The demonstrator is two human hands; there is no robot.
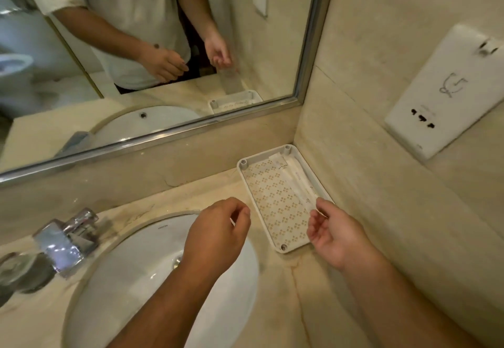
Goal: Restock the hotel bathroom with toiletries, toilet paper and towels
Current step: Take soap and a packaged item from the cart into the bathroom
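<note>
A white tray (275,211) with a patterned floor is set on the pale stone desk (300,293), pushed into the corner where the mirror wall meets the side wall. Slim white packets (297,182) are laid lengthwise along the tray's right side, their far ends near the back corner.

The right hand (336,236) is held palm up over the tray's near right edge. Its thumb and forefinger are closed on the near end of one packet, and the mirror (163,48) shows that packet running from the fingers down to the tray.

The left hand (218,230) is held above the desk between the sink (152,279) and the tray, just apart from the tray's left rim. Its fingers are curled inward. A thin pale sliver is seen under them, but it cannot be told whether anything is gripped.

A chrome tap (68,238) is mounted at the sink's left. A white socket plate (441,94) is fixed to the side wall, above the tray.
</note>
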